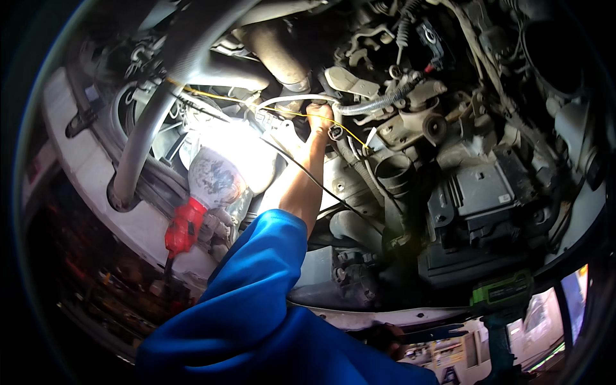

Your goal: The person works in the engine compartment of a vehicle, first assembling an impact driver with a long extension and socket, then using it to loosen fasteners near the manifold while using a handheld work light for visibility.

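Observation:
My left hand [319, 117] reaches deep into an engine bay, its bare forearm coming out of a loose blue sleeve [256, 269]. The fingers are closed beside a pale curved hose [298, 98] and below a metal pipe [282, 61]; what lies inside the grip is hidden. A thin yellow cable [224, 97] crosses at the hand, and a thin black cable [292, 160] runs across the forearm. To the left, a lit work lamp [215, 176] with a red handle [185, 226] throws a strong glare near the arm. My right hand does not show.
A thick grey pipe [138, 144] curves down at the left. Right of the arm are an open duct [394, 170] and a black box [478, 192]. A green cordless power tool [504, 295] stands by the bay's front edge [410, 316]. A dark shape beneath that edge is unclear.

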### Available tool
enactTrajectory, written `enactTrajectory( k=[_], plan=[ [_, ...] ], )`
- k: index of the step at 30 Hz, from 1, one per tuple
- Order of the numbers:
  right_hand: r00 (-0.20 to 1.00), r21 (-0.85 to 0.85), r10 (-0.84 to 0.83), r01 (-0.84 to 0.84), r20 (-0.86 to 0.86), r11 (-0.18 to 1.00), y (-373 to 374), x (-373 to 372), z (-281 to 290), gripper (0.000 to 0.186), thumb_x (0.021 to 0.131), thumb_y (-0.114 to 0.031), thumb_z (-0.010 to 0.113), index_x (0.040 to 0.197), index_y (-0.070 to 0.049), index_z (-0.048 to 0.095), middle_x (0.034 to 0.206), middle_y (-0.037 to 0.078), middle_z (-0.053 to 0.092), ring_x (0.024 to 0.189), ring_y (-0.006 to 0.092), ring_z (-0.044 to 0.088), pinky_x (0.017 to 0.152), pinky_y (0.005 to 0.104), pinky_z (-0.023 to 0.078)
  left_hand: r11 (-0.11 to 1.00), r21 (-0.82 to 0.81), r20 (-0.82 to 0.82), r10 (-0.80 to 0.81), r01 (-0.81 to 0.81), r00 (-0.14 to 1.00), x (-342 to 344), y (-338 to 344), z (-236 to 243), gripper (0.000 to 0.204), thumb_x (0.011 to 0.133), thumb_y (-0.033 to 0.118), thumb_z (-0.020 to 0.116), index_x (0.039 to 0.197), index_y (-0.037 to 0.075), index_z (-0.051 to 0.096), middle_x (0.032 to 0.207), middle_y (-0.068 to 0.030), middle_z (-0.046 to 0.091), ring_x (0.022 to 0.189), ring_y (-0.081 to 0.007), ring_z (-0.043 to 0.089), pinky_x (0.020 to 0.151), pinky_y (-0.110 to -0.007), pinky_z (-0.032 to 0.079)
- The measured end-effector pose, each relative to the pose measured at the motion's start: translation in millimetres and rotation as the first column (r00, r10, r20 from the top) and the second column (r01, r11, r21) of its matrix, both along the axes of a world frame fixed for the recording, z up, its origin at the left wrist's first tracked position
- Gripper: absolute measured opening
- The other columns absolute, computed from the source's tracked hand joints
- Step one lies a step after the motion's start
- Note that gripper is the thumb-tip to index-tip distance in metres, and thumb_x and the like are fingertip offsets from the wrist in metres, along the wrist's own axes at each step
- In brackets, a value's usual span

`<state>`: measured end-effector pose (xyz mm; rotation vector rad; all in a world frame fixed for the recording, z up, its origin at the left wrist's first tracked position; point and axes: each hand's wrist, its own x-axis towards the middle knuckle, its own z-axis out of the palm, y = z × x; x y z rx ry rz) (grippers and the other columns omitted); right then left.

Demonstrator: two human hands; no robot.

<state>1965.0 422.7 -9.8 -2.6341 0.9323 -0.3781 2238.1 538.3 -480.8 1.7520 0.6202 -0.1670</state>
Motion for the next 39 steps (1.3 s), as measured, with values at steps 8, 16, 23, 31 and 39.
enactTrajectory(
  k=[8, 16, 23, 31, 39],
  plan=[
    [0.984, 0.029, 0.175, -0.174, -0.04, 0.984, -0.6, -15.7, 12.1, 0.022, 0.093, -0.025, 0.043, 0.089, -0.003, 0.049, 0.065, 0.011, 0.057, 0.045, 0.018, 0.048, 0.045, 0.0273, 0.04, 0.998, -0.053, -0.176, 0.007, -0.016, 0.984, 12.0, -6.1, 36.4, 0.028, 0.078, -0.001, 0.043, 0.094, 0.0, 0.065, 0.086, -0.0082, 0.067, 0.076, -0.0156, 0.061, 0.068, -0.028, 0.047],
    [0.967, 0.378, -0.007, 0.106, -0.253, 0.92, 9.9, 37.9, 40.3, 0.028, 0.089, -0.021, 0.053, 0.095, 0.005, 0.06, 0.07, 0.016, 0.065, 0.049, 0.0204, 0.058, 0.049, 0.0302, 0.046, 0.997, -0.041, 0.036, -0.062, 0.064, 0.997, 4.2, 1.8, -9.1, 0.018, 0.071, -0.002, 0.046, 0.079, -0.001, 0.061, 0.081, -0.011, 0.066, 0.065, -0.0185, 0.061, 0.057, -0.03, 0.047],
    [0.752, 0.425, 0.52, -0.349, -0.404, 0.835, 0.0, 211.0, 21.7, 0.036, 0.081, 0.0, 0.058, 0.117, -0.001, 0.059, 0.078, 0.018, 0.062, 0.057, 0.027, 0.059, 0.051, 0.033, 0.045, 0.996, -0.081, -0.124, 0.02, -0.03, 0.992, 14.1, -6.3, 22.4, 0.019, 0.069, 0.0, 0.047, 0.08, -0.001, 0.062, 0.073, -0.0107, 0.064, 0.067, -0.0156, 0.058, 0.061, -0.031, 0.045],
    [0.491, 0.424, 0.736, -0.606, -0.467, 0.673, 36.1, 348.1, -85.5, 0.016, 0.082, -0.002, 0.057, 0.095, 0.003, 0.065, 0.088, 0.021, 0.064, 0.087, 0.0365, 0.062, 0.074, 0.039, 0.049, 0.99, -0.115, -0.146, 0.066, -0.083, 0.987, 4.8, -12.7, -10.1, 0.029, 0.071, -0.002, 0.045, 0.092, 0.001, 0.066, 0.089, -0.0137, 0.068, 0.083, -0.0213, 0.063, 0.074, -0.03, 0.048],
    [0.377, 0.371, 0.635, -0.57, -0.674, 0.733, 37.7, 357.8, -191.2, 0.021, 0.082, -0.017, 0.051, 0.08, -0.002, 0.065, 0.081, 0.023, 0.064, 0.079, 0.0389, 0.063, 0.068, 0.0444, 0.05, 0.968, -0.16, -0.325, 0.134, -0.194, 0.936, 9.5, -9.2, 44.9, 0.015, 0.077, 0.005, 0.055, 0.085, -0.001, 0.067, 0.083, -0.0107, 0.068, 0.076, -0.0155, 0.061, 0.069, -0.031, 0.047]
  ],
)
